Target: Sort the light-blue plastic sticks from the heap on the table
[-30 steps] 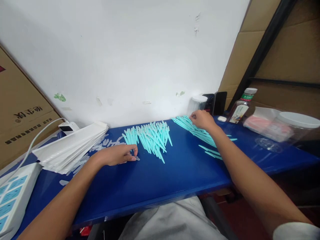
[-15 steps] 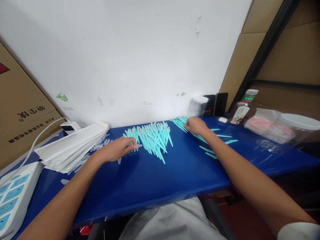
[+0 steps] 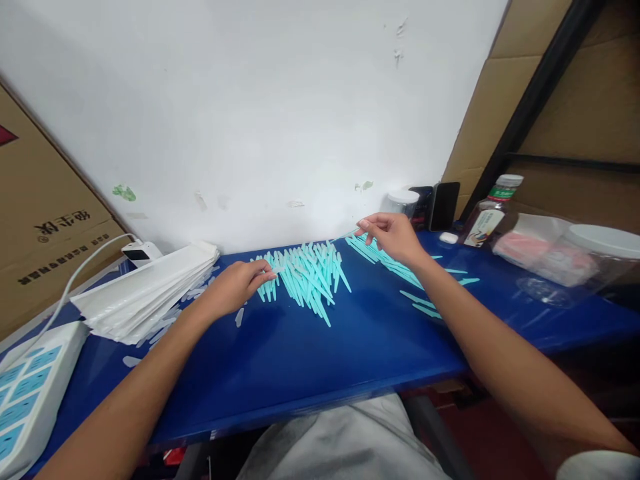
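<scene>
A pile of slim teal eyebrow razors [image 3: 310,280], many with pale translucent covers on their far ends, lies mid-table by the wall. My left hand [image 3: 237,287] is at the pile's left edge, thumb and fingertips pinched together; what they hold, if anything, is hidden. To the right, my right hand [image 3: 393,237] is raised over a second group of razors [image 3: 365,249], pinching a thin teal razor [image 3: 345,235] that points left. Loose translucent covers [image 3: 197,290] are scattered left of my left hand, and a single cover [image 3: 239,317] lies just below it.
White plastic sleeves [image 3: 145,293] are stacked at left, near a power strip [image 3: 37,387] and a cabled white device [image 3: 143,253]. On the right stand a clear jar [image 3: 403,200], phones [image 3: 444,207], a bottle [image 3: 487,213] and a white-lidded tub [image 3: 605,243]. Several razors lie under my right forearm.
My right hand has lifted off the right-hand group and now has a razor pointing left from its fingertips. My left hand has shifted slightly up; the cover visible at its fingertips is now out of sight.
</scene>
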